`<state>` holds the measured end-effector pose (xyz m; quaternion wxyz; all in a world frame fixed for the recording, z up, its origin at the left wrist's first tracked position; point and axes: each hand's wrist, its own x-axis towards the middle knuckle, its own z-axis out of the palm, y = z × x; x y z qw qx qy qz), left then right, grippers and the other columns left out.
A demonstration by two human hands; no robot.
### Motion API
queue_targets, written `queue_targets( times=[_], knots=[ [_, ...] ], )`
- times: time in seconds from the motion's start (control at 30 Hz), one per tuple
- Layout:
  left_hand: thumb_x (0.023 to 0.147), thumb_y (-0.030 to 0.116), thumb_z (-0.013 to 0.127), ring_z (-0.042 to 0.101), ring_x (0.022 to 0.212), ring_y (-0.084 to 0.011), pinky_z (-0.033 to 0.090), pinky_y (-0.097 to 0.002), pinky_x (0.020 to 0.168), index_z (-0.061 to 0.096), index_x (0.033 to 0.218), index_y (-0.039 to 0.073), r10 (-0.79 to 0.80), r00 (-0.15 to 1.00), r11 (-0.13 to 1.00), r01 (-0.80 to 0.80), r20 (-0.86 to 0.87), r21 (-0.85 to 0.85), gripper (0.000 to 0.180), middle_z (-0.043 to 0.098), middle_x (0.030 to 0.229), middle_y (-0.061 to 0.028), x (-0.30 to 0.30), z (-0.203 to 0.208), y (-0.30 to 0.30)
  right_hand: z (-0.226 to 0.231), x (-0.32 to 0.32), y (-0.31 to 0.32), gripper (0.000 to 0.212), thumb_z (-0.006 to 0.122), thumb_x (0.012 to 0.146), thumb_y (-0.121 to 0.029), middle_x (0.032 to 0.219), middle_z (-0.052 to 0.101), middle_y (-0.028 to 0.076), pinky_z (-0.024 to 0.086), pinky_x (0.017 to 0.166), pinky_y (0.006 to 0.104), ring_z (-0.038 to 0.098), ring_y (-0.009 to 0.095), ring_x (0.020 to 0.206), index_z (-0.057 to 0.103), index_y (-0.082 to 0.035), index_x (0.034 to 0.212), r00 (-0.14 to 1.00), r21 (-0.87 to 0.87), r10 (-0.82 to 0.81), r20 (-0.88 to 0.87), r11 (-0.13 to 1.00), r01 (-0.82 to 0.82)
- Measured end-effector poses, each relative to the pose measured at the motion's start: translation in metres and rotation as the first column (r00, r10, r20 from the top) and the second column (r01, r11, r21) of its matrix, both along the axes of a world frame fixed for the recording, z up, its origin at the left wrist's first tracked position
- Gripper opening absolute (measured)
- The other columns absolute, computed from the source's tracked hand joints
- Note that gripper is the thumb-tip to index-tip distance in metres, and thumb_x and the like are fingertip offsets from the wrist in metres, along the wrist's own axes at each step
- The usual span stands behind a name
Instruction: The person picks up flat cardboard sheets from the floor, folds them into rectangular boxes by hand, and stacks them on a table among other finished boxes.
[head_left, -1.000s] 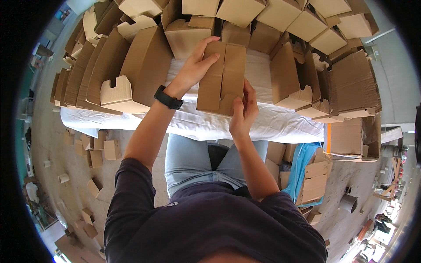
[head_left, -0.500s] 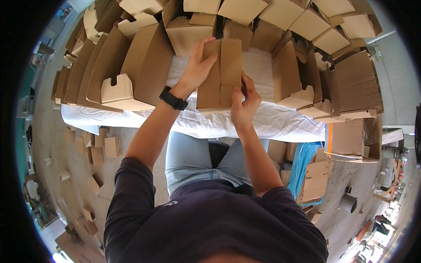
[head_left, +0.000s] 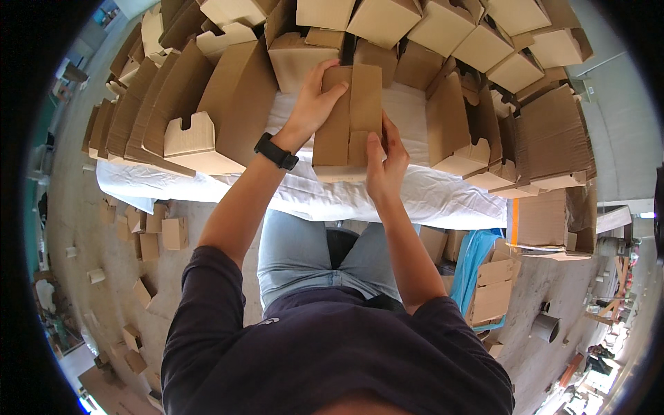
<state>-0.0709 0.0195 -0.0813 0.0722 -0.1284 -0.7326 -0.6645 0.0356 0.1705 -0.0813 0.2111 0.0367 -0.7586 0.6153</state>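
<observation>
A brown cardboard box point(head_left: 333, 135) sits in front of me over the white-covered table, its flaps folded together along a seam on top. My left hand point(head_left: 319, 100) grips its far left side, thumb lying over the top edge. On the right side, my right hand point(head_left: 388, 162) holds the box near its front corner, with the thumb against the side and top edge. The undersides of the fingers on both hands are partly hidden by the box.
Large open cartons point(head_left: 232, 104) stand at the left, more cartons point(head_left: 453, 128) at the right. Box stacks point(head_left: 449, 28) fill the back. White cloth point(head_left: 332, 200) drapes the table. Small boxes point(head_left: 175, 233) and a grey cylinder point(head_left: 546, 326) lie on the floor; blue plastic point(head_left: 474, 270) hangs over boxes beside me.
My right thumb has shifted slightly up along the box's edge. The box stays in both hands, nearly in place, while the whole view has moved a little.
</observation>
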Motion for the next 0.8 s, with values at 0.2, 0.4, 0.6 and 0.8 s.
queue_targets(
  times=[0.2,0.4,0.6,0.8],
  knots=[
    [0.092,0.016,0.063,0.047,0.122,-0.0176,0.038,-0.0280,0.102,0.047,0.136,0.008,-0.015,0.998,1.000,0.015,-0.057,0.003,0.047,0.052,0.131,-0.0066,0.003,0.004,0.002,-0.003,0.003,0.006,0.051,0.057,0.094,-0.019,0.132,0.055,0.027,0.041,0.103,0.0393,0.055,0.034,0.121,0.046,0.010,0.135,1.000,0.022,0.006,-0.030,1.000,-0.005],
    [0.092,0.020,0.065,0.047,0.123,-0.0178,0.038,-0.0287,0.103,0.044,0.138,0.008,-0.028,0.999,0.990,0.022,0.042,0.141,0.053,0.050,0.133,-0.0073,0.010,0.012,0.006,-0.005,0.004,0.008,0.055,0.057,0.095,-0.020,0.135,0.052,0.026,0.040,0.104,0.0400,0.052,0.033,0.125,0.041,0.009,0.139,0.998,0.020,0.049,-0.050,0.999,-0.049],
    [0.090,0.016,0.065,0.049,0.118,-0.0177,0.040,-0.0289,0.100,0.046,0.135,0.008,-0.063,0.995,0.994,0.056,0.076,0.097,0.049,0.054,0.126,-0.0075,0.007,0.013,0.002,0.000,0.005,0.008,0.054,0.058,0.094,-0.018,0.135,0.052,0.024,0.040,0.105,0.0403,0.051,0.032,0.125,0.041,0.008,0.139,0.995,-0.022,0.098,0.008,0.995,-0.098],
    [0.085,0.011,0.067,0.056,0.105,-0.0184,0.048,-0.0301,0.088,0.044,0.134,0.006,-0.035,0.999,0.999,0.036,0.030,-0.021,0.054,0.055,0.119,-0.0132,0.001,0.010,0.007,-0.001,0.002,0.006,0.056,0.060,0.090,-0.011,0.134,0.052,0.022,0.040,0.105,0.0428,0.050,0.032,0.126,0.040,0.006,0.139,0.997,-0.065,0.074,-0.014,0.995,-0.075]
  ],
)
